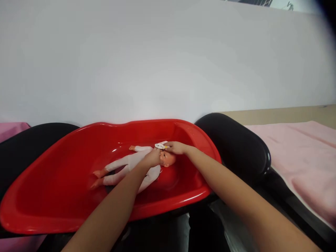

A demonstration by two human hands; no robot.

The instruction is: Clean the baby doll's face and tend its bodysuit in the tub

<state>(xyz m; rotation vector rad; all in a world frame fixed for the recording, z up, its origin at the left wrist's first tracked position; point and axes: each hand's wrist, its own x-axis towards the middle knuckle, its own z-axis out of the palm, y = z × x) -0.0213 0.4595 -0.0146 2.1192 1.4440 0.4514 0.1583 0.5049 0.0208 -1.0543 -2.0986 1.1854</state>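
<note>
A baby doll (pixel 138 159) in a white suit lies on its back in a red tub (pixel 56 182), its feet to the left and its bare head (pixel 169 158) to the right. Over the doll's upper chest, next to its face, my left hand (pixel 153 157) is closed, with its fingers at a small folded white cloth (pixel 160 145). My right hand (pixel 177 147) reaches in from the right, just beyond the doll's head, and pinches the same cloth near a yellow patch on its edge. My left wrist and forearm hide part of the doll's chest.
Black rounded panels flank the tub, one on the left (pixel 34 143) and another on the right (pixel 236 143). Farther right lies a pink sheet (pixel 304 154). A plain pale wall or partition (pixel 157 63) rises directly behind the tub.
</note>
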